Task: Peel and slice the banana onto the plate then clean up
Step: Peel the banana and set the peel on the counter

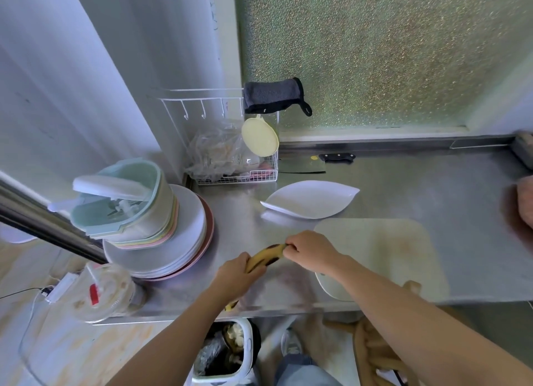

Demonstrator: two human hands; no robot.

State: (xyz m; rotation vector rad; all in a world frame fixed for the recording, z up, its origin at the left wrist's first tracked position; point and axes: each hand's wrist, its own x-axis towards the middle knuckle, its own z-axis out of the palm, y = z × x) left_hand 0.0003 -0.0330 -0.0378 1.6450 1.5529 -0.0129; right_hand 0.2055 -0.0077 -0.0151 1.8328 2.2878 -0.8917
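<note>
Cannot see the middle of the banana (264, 257), tucked inside the left hand (233, 279). Cannot see its top tip either, covered by the fingers of the right hand (308, 251). Cannot tell what sits in the crinkly bag (219, 152) at 11 o'clock: too fuzzy. Cut off by the edge at 3 o'clock: a pink thing (523, 204). Cut off at 6 o'clock: the bin (248, 348). Partly covered by the right arm: the cutting board (380, 253).

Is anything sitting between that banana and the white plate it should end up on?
Nothing visible does. Both hands hold the banana, left hand round its middle, right hand pinching its tip; only bare counter lies between it and the plate. The cutting board lies to the right of that path.
</note>
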